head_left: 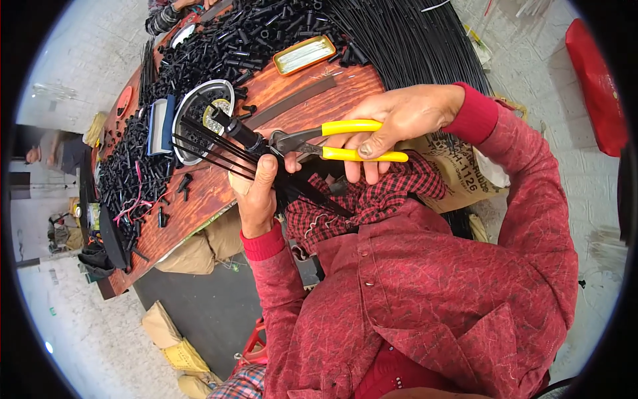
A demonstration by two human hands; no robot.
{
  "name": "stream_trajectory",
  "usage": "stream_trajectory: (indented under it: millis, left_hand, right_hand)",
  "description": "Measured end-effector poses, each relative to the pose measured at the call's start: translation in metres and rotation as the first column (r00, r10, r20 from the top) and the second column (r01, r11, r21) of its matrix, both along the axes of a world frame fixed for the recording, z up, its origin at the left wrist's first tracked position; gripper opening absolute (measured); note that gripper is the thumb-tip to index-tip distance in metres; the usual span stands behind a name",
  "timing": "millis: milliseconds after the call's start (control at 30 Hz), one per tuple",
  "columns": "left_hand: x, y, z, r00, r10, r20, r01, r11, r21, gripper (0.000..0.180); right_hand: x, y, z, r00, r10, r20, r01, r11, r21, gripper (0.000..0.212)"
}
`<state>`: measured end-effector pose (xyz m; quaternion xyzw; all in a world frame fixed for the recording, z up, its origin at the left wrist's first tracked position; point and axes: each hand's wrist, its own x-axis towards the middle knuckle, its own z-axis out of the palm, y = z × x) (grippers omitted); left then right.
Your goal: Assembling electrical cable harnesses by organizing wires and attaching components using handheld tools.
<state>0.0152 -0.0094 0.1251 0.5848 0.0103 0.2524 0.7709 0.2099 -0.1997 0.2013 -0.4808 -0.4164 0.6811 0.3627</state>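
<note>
My left hand (256,203) is closed around a bunch of thin black rods (206,149), with the thumb pressing against them. Among the rods a thick black tubular part (240,133) points up and to the left. In my right hand (402,116) is a pair of pliers (353,126) with yellow handles, which are spread apart. The dark metal jaws reach the tubular part beside my left fingers; whether they grip it I cannot tell. Right under the rods lies an oval metal-rimmed dish (179,126).
A reddish wooden table (193,219) bears heaps of black tubular parts (246,33), a yellow-rimmed tray (304,55), a flat dark bar (292,100) and a blue-and-white box (159,126). Long black rods (412,40) lie at the far right. Another person's sleeve (163,20) shows at the far edge.
</note>
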Motion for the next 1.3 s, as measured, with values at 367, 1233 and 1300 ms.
stream_trajectory:
  millis: [367, 1233, 1300]
  left_hand:
    - [-0.002, 0.002, 0.001, 1.0, -0.001, -0.006, 0.001, 0.999, -0.036, 0.048]
    - [-0.001, 0.012, -0.019, 0.997, -0.026, 0.067, 0.04, 0.974, -0.221, 0.062]
    - [0.002, 0.012, -0.014, 0.988, -0.075, 0.133, 0.107, 0.961, -0.256, 0.063]
  right_hand:
    - [0.001, 0.004, 0.011, 1.0, 0.013, -0.026, -0.015, 0.997, -0.076, 0.058]
    - [-0.049, 0.003, -0.042, 0.965, -0.26, 0.021, 0.257, 0.961, 0.102, 0.048]
    - [-0.04, 0.003, -0.03, 0.944, -0.272, 0.185, 0.242, 0.955, 0.171, 0.043]
